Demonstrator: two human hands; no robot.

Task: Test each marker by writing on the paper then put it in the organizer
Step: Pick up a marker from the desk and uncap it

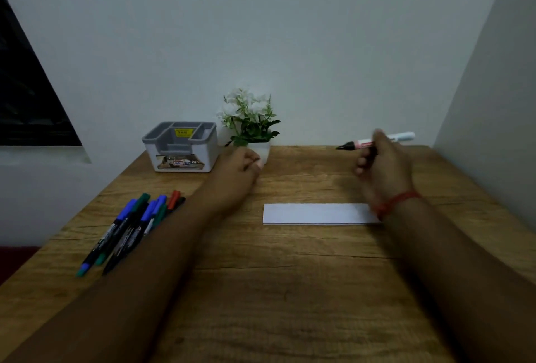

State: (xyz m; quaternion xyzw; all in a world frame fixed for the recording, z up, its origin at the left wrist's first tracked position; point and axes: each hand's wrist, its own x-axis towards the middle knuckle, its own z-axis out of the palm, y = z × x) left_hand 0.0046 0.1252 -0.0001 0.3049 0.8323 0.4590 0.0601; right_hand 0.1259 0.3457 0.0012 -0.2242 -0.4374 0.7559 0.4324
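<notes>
Grained wooden table (290,290) against pale wall | white-grey compartment organizer (180,146) back left, potted plant (251,122) beside | white paper (316,213) strip between forearms | capped markers (130,226) piled left | right hand (383,162) grips uncapped marker (374,141), raised beyond paper | left hand (242,167) curled, contents unclear.

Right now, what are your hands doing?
Left hand: fingers curled; a cap inside cannot be told.
Right hand: holding an uncapped marker.

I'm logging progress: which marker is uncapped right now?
The white-bodied marker gripped in the right hand, black tip bare. The pile of markers at left stays capped.
</notes>
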